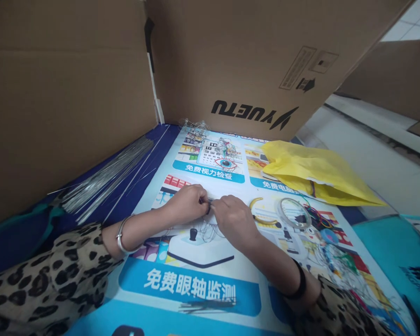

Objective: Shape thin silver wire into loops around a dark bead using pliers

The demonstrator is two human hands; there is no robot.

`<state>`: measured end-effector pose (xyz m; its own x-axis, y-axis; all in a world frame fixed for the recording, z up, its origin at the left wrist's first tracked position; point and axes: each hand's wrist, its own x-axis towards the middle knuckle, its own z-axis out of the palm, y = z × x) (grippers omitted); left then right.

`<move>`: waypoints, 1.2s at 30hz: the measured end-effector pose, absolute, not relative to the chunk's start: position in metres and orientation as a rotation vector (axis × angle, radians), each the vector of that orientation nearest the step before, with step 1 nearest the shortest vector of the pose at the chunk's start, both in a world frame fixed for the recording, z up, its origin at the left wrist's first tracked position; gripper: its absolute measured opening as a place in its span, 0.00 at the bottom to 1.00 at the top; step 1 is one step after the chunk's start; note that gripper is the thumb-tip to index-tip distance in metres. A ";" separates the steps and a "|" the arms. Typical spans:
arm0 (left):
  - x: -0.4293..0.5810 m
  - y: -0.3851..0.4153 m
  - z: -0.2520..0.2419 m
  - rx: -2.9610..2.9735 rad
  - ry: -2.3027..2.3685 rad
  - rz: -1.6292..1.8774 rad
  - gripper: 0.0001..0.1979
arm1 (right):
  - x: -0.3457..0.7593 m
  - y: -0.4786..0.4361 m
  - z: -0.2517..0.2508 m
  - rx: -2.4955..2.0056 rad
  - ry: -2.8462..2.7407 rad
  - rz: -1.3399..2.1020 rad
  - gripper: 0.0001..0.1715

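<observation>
My left hand and my right hand meet above the middle of a printed poster. The fingertips of both are pinched together on thin wire, most of it covered by the fingers. Faint loops of thin wire hang or lie just below them. Right of my right hand are two curved yellow handles, like those of pliers; their head is hidden. Beside them lies a clear ring-shaped spool with coloured wires at its edge. A small bundle of short grey wires rests nearer to me.
Long straight wires lie in a bundle at left on blue cloth. Wire tangles sit at the back, and a larger coloured tangle at right. A yellow bag lies back right. Cardboard walls stand behind and left.
</observation>
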<state>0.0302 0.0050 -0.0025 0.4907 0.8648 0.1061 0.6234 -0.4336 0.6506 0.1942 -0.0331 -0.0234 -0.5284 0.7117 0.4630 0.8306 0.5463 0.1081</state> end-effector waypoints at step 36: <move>0.033 0.003 -0.002 2.167 1.309 0.582 0.08 | 0.192 -0.029 -0.019 -1.115 -2.500 -0.505 0.11</move>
